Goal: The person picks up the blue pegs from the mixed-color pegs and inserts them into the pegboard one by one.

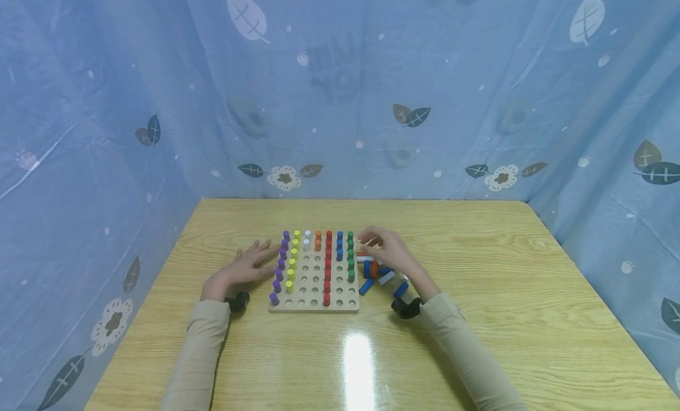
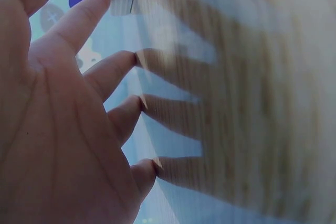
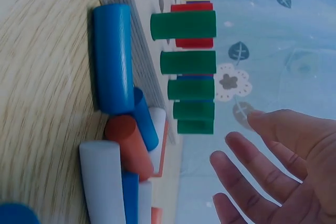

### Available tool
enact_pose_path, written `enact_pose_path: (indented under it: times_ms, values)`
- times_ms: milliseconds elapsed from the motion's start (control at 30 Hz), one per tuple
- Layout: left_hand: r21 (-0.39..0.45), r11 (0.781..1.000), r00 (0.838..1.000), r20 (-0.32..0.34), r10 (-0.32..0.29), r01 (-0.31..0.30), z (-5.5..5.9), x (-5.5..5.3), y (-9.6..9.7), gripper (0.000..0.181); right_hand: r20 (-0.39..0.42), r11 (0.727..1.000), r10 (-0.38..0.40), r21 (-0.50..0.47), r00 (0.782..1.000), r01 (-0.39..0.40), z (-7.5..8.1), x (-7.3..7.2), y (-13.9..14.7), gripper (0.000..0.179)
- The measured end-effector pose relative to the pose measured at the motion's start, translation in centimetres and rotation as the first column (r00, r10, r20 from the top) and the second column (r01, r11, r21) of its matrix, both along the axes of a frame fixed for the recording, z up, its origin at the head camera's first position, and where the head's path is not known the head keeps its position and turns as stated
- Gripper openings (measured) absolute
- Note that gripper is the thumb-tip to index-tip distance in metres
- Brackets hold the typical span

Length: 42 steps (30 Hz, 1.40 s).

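A wooden pegboard (image 1: 313, 309) stands between the two hands, with coloured pegs upright in columns: purple, yellow, white, orange, red, blue and green. At its left edge my left hand (image 1: 245, 266) has its fingers spread, fingertips resting on the table; in the left wrist view the index finger touches the board's side. Over the board's right side hovers my right hand (image 1: 390, 250), fingers loosely bent, nothing between them. In the right wrist view it is apart from the green pegs (image 3: 188, 62). Loose blue pegs (image 3: 113, 59), white pegs (image 3: 101, 182) and orange pegs (image 3: 128, 145) lie below it.
The wooden table (image 1: 478, 251) holds the board near its middle. Blue patterned curtains (image 1: 345, 92) hang behind and at both sides. A black wrist camera (image 1: 406, 308) sits on the right wrist, another camera (image 1: 240, 302) on the left.
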<state>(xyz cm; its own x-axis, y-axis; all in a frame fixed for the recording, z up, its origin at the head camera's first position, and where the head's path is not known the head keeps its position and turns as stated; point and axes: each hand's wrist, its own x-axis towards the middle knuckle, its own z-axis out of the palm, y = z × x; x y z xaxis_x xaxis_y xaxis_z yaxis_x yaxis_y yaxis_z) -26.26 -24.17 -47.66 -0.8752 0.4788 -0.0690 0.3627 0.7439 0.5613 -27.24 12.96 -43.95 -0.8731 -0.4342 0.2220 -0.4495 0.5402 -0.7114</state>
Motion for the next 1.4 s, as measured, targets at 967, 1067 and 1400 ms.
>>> enact_pose_path:
  times_ms: [967,1067,1400]
  values:
    - [-0.006,1.0,1.0,0.003,0.003,-0.003,0.2,0.2,0.1,0.061,-0.02,0.99,0.045,0.133,0.999,-0.042,-0.8,1.0,4.1,0.014]
    - [-0.005,1.0,1.0,0.001,0.001,-0.001,0.2,0.2,0.1,0.062,0.0,0.987,0.048,0.152,0.999,-0.048,-1.0,1.1,4.5,0.013]
    - [-0.005,1.0,1.0,-0.003,0.002,-0.002,0.0,0.3,0.1,0.062,0.03,0.974,0.082,0.209,0.996,-0.086,-1.5,1.7,5.4,0.012]
